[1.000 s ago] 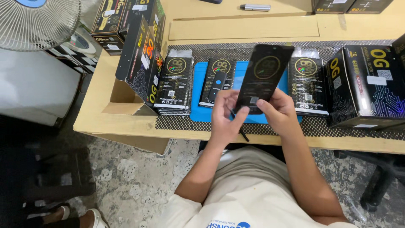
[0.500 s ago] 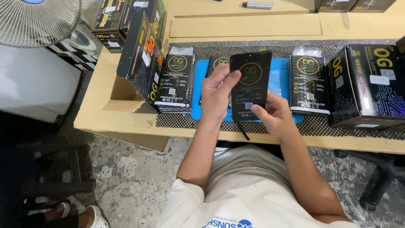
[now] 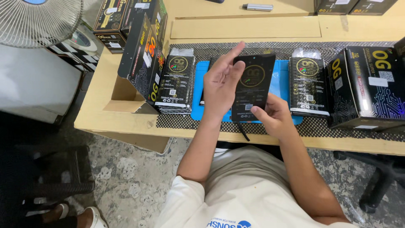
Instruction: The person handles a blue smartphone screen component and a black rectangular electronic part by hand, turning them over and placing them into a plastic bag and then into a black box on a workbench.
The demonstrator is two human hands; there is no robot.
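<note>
A flat black packet (image 3: pixel 254 84) with a round gold emblem is held upright over the blue mat (image 3: pixel 282 84). My right hand (image 3: pixel 272 116) grips its lower edge from below. My left hand (image 3: pixel 221 82) lies along the packet's left side, fingers stretched flat, the thumb on its face. Stacks of the same black packets lie on the bench: one left of the mat (image 3: pixel 176 82), one right of it (image 3: pixel 309 86).
Black boxes with gold print stand at the right (image 3: pixel 366 86) and lean at the left (image 3: pixel 142 59) on a cardboard tray. A thin black stick (image 3: pixel 244 131) lies near the bench's front edge. A fan (image 3: pixel 38 19) stands far left. A grey pen-like tool (image 3: pixel 258 6) lies at the back.
The packet has come down from a tilted, raised position to upright and closer to the mat. My left hand has moved from the lower edge up onto its left side.
</note>
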